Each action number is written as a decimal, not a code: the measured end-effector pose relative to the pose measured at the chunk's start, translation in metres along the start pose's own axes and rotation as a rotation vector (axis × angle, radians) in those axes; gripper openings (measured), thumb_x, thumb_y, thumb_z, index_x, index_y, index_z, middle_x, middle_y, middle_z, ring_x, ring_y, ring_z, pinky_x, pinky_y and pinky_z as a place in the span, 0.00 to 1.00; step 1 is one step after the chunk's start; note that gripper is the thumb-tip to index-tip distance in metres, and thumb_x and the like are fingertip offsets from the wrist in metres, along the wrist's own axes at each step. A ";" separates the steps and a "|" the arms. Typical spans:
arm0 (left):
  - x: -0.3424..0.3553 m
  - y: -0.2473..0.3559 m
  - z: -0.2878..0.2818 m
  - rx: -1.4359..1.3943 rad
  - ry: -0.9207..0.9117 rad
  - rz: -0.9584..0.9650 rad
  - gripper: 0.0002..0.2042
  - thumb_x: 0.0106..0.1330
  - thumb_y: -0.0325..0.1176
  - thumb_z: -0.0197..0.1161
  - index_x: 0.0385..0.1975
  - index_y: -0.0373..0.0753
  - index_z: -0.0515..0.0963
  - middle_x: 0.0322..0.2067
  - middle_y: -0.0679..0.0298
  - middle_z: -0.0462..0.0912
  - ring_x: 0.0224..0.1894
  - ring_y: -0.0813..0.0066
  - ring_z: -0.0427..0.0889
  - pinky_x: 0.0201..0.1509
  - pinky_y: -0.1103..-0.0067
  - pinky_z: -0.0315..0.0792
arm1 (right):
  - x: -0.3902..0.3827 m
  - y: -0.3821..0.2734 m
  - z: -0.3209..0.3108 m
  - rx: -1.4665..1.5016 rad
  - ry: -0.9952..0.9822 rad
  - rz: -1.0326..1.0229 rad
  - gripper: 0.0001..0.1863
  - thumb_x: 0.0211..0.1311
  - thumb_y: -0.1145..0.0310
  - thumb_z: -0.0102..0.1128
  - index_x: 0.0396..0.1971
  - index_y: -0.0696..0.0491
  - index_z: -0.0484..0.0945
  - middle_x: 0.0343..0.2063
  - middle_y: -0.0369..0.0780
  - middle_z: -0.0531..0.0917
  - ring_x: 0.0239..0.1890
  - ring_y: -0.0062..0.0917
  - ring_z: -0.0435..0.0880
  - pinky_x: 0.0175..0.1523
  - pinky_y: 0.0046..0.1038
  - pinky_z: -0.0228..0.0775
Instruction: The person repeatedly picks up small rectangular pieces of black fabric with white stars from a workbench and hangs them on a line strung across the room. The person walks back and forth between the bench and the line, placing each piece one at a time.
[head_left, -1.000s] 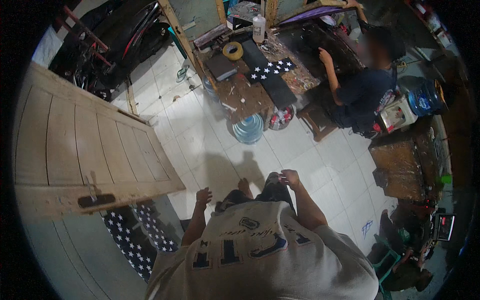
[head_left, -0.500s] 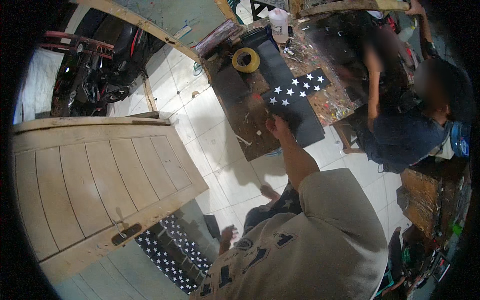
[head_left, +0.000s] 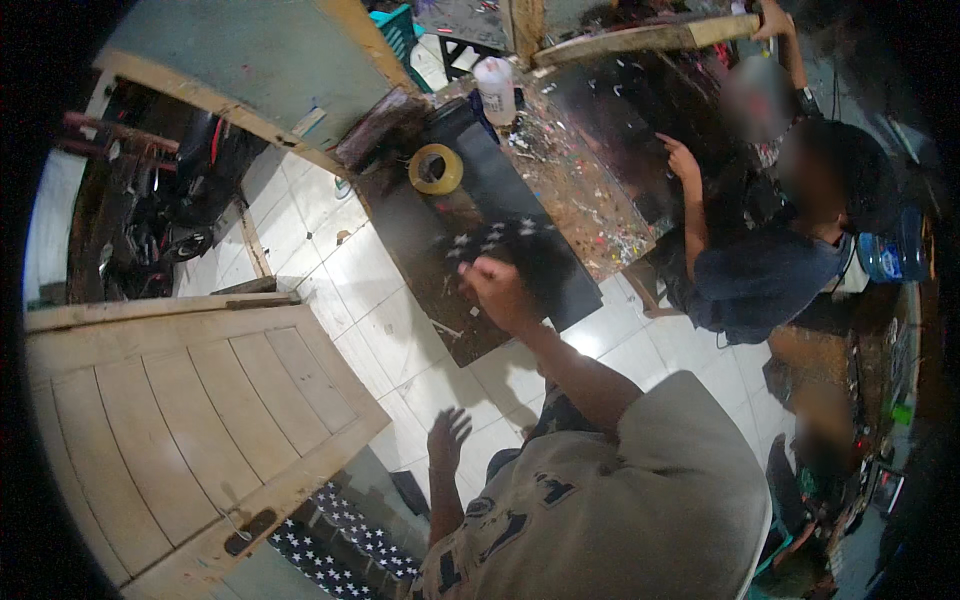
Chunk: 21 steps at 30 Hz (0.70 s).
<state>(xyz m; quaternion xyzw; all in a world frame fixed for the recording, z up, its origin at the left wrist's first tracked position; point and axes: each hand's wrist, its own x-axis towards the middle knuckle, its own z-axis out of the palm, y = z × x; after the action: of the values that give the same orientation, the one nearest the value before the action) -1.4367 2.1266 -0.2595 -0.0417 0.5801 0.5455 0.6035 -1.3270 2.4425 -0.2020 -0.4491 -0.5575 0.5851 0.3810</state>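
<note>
My right hand (head_left: 500, 292) is over the near part of the dark work table (head_left: 462, 345), fingers closed in a pinch. At its fingertips is a black star-patterned piece (head_left: 492, 236) with white stars, smeared by motion and partly hidden by the hand. Beneath lies a smooth black sheet (head_left: 545, 270). Away from the table, my left hand (head_left: 449, 436) hangs over the floor tiles with its fingers spread, holding nothing. A roll of yellowish tape (head_left: 435, 169) rests on the table's far left part.
A whitish plastic bottle (head_left: 495, 90) stands at the table's back. On the right, another person (head_left: 760, 270) sits, one hand pointing toward a dark surface. A wooden door (head_left: 200, 420) fills the left; star-patterned black strips (head_left: 365, 535) lie below it.
The star-patterned piece, flat on the black sheet before, has shifted left and blurred, with fewer stars showing. My left hand has risen and spread its fingers. The view has shifted.
</note>
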 end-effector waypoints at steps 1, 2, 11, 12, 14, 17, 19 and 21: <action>0.003 0.018 0.024 -0.091 -0.092 0.002 0.28 0.65 0.52 0.42 0.54 0.33 0.62 0.52 0.51 0.69 0.54 0.56 0.69 0.57 0.66 0.63 | -0.023 -0.015 0.003 0.003 -0.073 -0.161 0.12 0.56 0.66 0.55 0.16 0.56 0.73 0.15 0.41 0.74 0.15 0.21 0.71 0.23 0.27 0.62; 0.004 0.036 0.044 -0.181 -0.201 0.027 0.31 0.65 0.56 0.41 0.55 0.32 0.61 0.53 0.50 0.67 0.56 0.55 0.66 0.59 0.65 0.60 | -0.041 -0.029 0.010 -0.122 -0.132 -0.202 0.12 0.56 0.66 0.55 0.16 0.56 0.73 0.15 0.41 0.75 0.17 0.20 0.72 0.24 0.25 0.63; -0.106 0.103 -0.007 -0.609 -0.517 0.397 0.51 0.52 0.73 0.33 0.59 0.25 0.52 0.58 0.48 0.61 0.60 0.57 0.60 0.63 0.67 0.53 | -0.221 -0.097 0.047 -0.250 -1.058 0.140 0.13 0.52 0.62 0.62 0.21 0.58 0.79 0.18 0.37 0.78 0.23 0.16 0.72 0.32 0.25 0.66; -0.123 0.098 -0.026 -0.599 -0.510 0.474 0.51 0.52 0.74 0.32 0.58 0.25 0.53 0.57 0.49 0.62 0.60 0.57 0.60 0.64 0.67 0.50 | -0.236 -0.097 0.057 -0.366 -1.154 0.138 0.13 0.52 0.62 0.62 0.21 0.58 0.79 0.18 0.37 0.78 0.23 0.16 0.71 0.32 0.25 0.66; -0.164 0.083 -0.065 -0.754 -0.526 0.488 0.48 0.55 0.70 0.34 0.57 0.25 0.55 0.56 0.48 0.64 0.58 0.56 0.62 0.63 0.65 0.51 | -0.265 -0.093 0.077 -0.569 -1.337 0.089 0.14 0.52 0.62 0.62 0.22 0.59 0.78 0.17 0.37 0.77 0.23 0.17 0.70 0.32 0.25 0.65; -0.226 0.051 -0.119 -0.824 -0.472 0.588 0.46 0.56 0.68 0.36 0.57 0.25 0.55 0.57 0.47 0.63 0.59 0.56 0.61 0.64 0.66 0.50 | -0.309 -0.082 0.111 -0.589 -1.576 -0.171 0.15 0.53 0.59 0.61 0.27 0.58 0.78 0.21 0.38 0.78 0.26 0.18 0.72 0.33 0.27 0.65; -0.275 0.023 -0.156 -0.962 -0.306 0.726 0.41 0.59 0.64 0.38 0.58 0.27 0.56 0.58 0.51 0.62 0.60 0.59 0.60 0.64 0.67 0.49 | -0.352 -0.074 0.147 -0.696 -1.728 -0.226 0.14 0.52 0.59 0.60 0.30 0.55 0.80 0.25 0.38 0.80 0.28 0.21 0.73 0.36 0.27 0.67; -0.329 -0.018 -0.190 -0.994 -0.145 0.854 0.33 0.62 0.59 0.41 0.52 0.31 0.66 0.49 0.53 0.72 0.52 0.63 0.70 0.59 0.69 0.59 | -0.389 -0.071 0.181 -0.864 -1.871 -0.426 0.17 0.50 0.56 0.61 0.30 0.56 0.80 0.25 0.41 0.79 0.29 0.24 0.75 0.37 0.28 0.68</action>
<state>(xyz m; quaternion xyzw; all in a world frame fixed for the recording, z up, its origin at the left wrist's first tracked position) -1.4599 1.7889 -0.0859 -0.0445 0.1827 0.9413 0.2803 -1.3838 2.0242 -0.0964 0.1913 -0.8582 0.3710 -0.2988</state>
